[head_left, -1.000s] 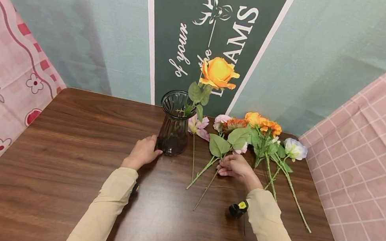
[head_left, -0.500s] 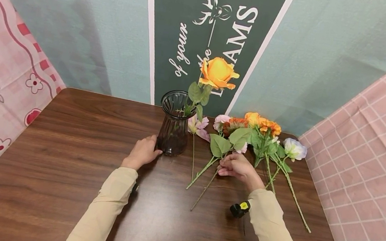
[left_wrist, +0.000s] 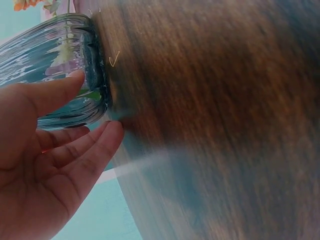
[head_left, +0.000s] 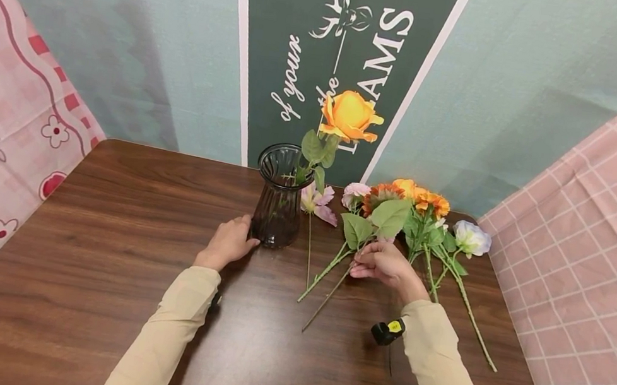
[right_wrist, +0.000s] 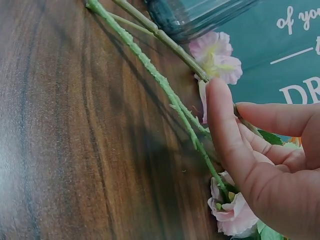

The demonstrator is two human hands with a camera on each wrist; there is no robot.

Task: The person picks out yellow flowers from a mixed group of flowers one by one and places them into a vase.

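Observation:
At the lower left side of a dark ribbed glass vase [head_left: 277,217], my left hand [head_left: 227,242] holds the base, thumb on one side and fingers on the other. The vase [left_wrist: 35,65] lies between them in the left wrist view. An orange rose [head_left: 349,118] stands in the vase, leaning right over the rim. My right hand [head_left: 386,266] pinches the brownish stem [right_wrist: 180,52] of a rust-orange artificial sunflower [head_left: 382,198] between thumb and fingers, just below its two broad leaves [head_left: 388,219]. Its stem end points toward the front of the table.
Right of the vase lie a lilac flower [head_left: 317,203], a pink carnation-like flower [head_left: 355,193], orange flowers [head_left: 431,203] and a pale blue-white flower [head_left: 473,238] with long green stems. Curtains hang behind the brown wooden table [head_left: 106,258] and at both sides.
My right hand has shifted slightly right with the sunflower, whose head and leaves moved right while its stem end swung a little left. My left hand and the vase stay put.

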